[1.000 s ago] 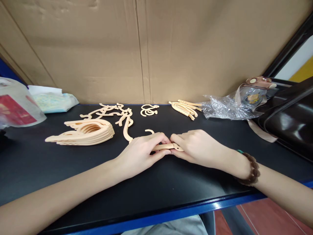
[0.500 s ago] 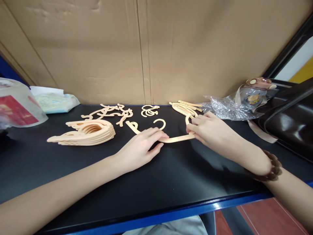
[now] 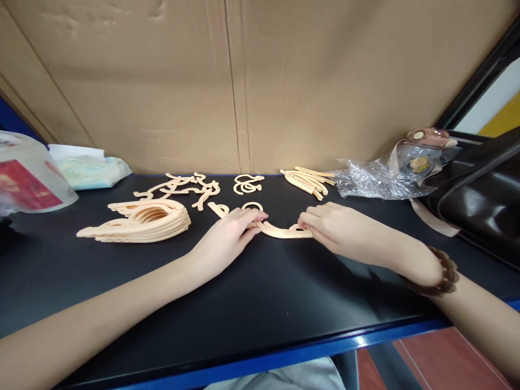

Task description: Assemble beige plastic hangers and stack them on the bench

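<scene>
A cream plastic clothes hanger (image 3: 280,233) lies low over the black table between my two hands. My left hand (image 3: 227,233) is closed around its middle, just below the curved hook (image 3: 253,206). The hanger's left end (image 3: 218,209) sticks out beyond that hand. At the right end of the hanger, my right hand (image 3: 331,226) grips its arm with bent fingers. The fingers of the right hand hide that tip. To the left of my left hand lies a stack of cream hanger pieces (image 3: 150,227).
Loose cream hanger arms (image 3: 187,187), hooks (image 3: 247,186) and thin bars (image 3: 306,180) lie along the back. Crumpled clear plastic (image 3: 365,181) and a dark bag (image 3: 483,189) are at the right. A tissue pack (image 3: 91,172) and white container (image 3: 36,173) stand left.
The hanger has turned and shifted left, its hook now nearer my left hand. The raised piece at its right end has come down, and my right hand has moved slightly left.
</scene>
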Available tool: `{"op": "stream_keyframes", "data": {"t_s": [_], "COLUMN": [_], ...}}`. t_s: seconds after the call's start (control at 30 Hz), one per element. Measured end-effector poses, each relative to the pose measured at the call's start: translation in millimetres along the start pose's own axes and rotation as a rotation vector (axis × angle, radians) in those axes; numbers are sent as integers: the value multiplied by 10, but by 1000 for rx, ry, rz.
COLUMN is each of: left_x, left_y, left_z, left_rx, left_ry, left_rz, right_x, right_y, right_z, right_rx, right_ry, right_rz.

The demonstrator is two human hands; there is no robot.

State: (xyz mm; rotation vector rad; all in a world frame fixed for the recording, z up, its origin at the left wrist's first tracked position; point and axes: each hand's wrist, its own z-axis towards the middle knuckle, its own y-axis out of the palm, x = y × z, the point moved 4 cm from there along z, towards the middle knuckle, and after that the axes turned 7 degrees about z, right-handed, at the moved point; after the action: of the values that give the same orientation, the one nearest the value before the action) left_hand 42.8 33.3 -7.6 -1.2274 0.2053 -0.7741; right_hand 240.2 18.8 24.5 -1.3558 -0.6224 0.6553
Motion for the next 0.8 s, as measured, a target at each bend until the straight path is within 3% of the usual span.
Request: {"op": "stream_keyframes", "data": {"t_s": [0.1,0.2,0.4,0.53,0.67,0.8], "left_x": [-36,-34,89,39,-32,38], "left_y": [-21,-47,-74,-55,-16,-22], "left_z": [20,31,24,9,8,-3], "left_rx": [-4,13,-26,-59,-72,-79], "left_ry": [-13,-4,99,47,9,133], "left_rz": [13,46,105,67,-7,9], "right_x": [-14,32,275,357,322,236], "right_y": [1,41,64,97,121,100], "right_z": [21,28,20,44,86,112], "right_rx": [62,39,32,50,113,178], "right_ry": [-29,-61,29,58,59,125], "right_rz": [7,-45,-109,-119,-160,-206]}}
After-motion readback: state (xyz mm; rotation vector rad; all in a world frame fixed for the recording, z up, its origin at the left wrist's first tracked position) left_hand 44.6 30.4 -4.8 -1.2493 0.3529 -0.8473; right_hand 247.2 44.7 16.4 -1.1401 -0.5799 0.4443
